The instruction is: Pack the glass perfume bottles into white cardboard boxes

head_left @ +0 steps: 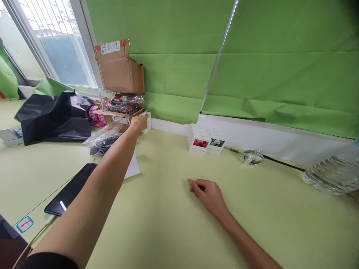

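My left hand (140, 121) reaches far forward, its fingers closed on the top of a small white box (147, 126) at the table's back edge. That box stands upright beside an open cardboard box (126, 118), and my hand hides part of it. My right hand (209, 194) rests on the green table in a loose fist, with no object visible in it. Beyond it, several white cards or slim boxes stand upright in two rows, the front ones showing a red flower picture (201, 143) and a white flower picture (217, 142).
A taller cardboard box (120, 73) sits above plastic-wrapped goods (126, 102). Left are a black bag (50, 116), a clear bag with dark contents (103, 144) and a black phone (73, 188) on a cable. A glass object (252, 157) and a water bottle (333, 175) lie right.
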`<state>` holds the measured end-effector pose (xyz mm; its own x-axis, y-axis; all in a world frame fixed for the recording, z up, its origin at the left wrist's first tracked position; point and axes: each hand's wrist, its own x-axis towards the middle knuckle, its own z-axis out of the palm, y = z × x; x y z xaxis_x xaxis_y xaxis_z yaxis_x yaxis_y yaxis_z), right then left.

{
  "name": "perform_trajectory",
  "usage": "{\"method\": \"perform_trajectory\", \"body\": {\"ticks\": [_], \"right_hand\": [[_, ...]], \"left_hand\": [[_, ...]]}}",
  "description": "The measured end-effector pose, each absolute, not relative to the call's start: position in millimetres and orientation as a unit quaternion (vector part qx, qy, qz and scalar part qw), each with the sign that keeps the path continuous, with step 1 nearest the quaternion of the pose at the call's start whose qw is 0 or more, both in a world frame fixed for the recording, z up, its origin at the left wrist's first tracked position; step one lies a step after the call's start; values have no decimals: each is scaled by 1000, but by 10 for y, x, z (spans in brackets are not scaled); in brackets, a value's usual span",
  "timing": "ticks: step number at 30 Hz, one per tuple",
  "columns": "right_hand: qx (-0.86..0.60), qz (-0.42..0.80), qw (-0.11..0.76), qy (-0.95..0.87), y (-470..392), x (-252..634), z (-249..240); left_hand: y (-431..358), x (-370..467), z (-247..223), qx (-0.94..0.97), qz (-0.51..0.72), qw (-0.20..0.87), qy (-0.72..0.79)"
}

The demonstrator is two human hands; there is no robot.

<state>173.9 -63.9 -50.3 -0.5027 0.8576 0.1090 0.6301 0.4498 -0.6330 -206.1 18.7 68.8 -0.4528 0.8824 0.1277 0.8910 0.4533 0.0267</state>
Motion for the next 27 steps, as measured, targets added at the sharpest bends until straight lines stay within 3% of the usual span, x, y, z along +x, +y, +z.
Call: {"method": "perform_trajectory", "body": {"ticks": [14,24,27], "right_hand": [[-434,294,250,-814,-616,1745,-503],[-440,402,386,-704,-638,1938,-454],[-442,413,383,-697,-646,2083,-341]], "left_hand": [[-4,-1764,727,-556,-31,106,-823],[-791,-392,666,-719,-113,126,-674],[-1076,-17,514,-742,-207,55,-635]]}}
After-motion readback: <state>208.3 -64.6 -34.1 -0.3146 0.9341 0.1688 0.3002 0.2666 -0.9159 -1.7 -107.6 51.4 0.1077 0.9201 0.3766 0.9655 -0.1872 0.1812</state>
